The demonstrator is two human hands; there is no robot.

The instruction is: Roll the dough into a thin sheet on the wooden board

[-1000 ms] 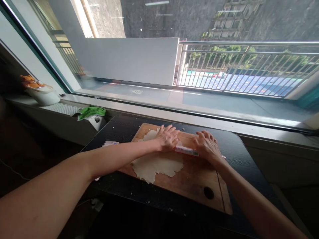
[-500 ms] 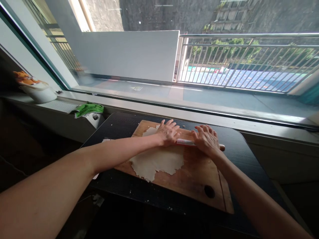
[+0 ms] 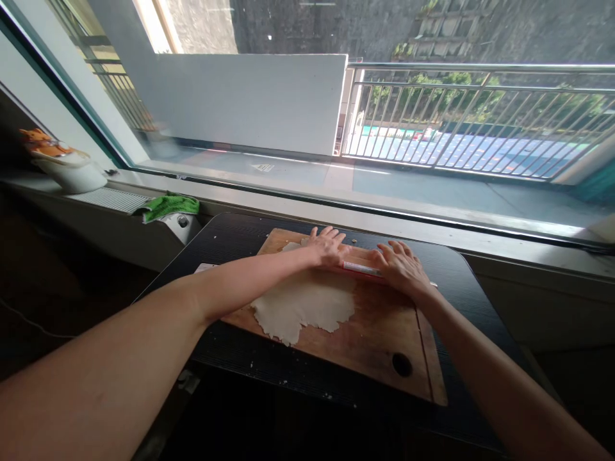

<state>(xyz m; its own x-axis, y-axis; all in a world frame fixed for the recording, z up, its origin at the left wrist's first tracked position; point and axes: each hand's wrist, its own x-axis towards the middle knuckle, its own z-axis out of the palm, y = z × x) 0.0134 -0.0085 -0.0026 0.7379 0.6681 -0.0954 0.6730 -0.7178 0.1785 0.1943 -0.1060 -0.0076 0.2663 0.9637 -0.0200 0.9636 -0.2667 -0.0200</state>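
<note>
A thin, ragged-edged sheet of dough (image 3: 307,304) lies on a wooden cutting board (image 3: 358,355). Across its far part runs a rolling pin (image 3: 363,269) with a red-and-white label, seen between the hands. My left hand (image 3: 327,248) rests on the left part of the pin, palm down, fingers stretched forward and apart. On the right part of the pin lies my right hand (image 3: 402,267), also flat with its fingers spread. Neither hand wraps round the pin. My left forearm covers some of the dough, and both ends of the pin are mostly hidden.
The board lies on a black table (image 3: 230,237) dotted with crumbs. Beyond it is a window ledge (image 3: 288,203) under a large window. A green cloth (image 3: 172,206) and a white pot (image 3: 72,171) with an orange toy stand to the left.
Both hands and the rolling pin have shifted slightly, the pin a little farther away from me across the board. The dough keeps its outline. The view has tilted slightly.
</note>
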